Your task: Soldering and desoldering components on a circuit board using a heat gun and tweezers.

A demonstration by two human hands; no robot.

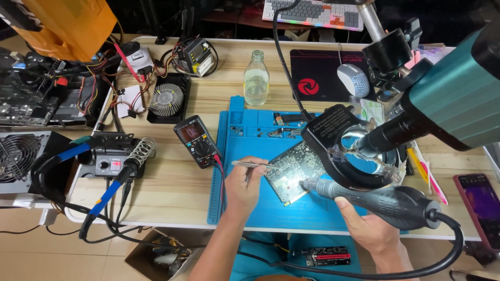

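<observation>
My left hand point(244, 188) grips metal tweezers point(253, 164), their tips resting on a green circuit board point(293, 169) that lies tilted on a blue work mat point(245, 140). My right hand point(367, 226) holds a dark hot-air tool handle point(385, 200), its metal nozzle point(308, 184) pointing left at the board's lower middle. A thick black hose runs from the handle around to the lower right. A black ring lamp point(341, 151) of a microscope hangs over the board's right part and hides it.
A multimeter point(198, 141) lies left of the mat, with a soldering station point(112, 158) farther left. A glass bottle point(256, 79), heatsink fan point(167, 99), mouse point(353, 79) and keyboard point(313, 12) sit behind. A phone point(480, 204) lies at the right edge.
</observation>
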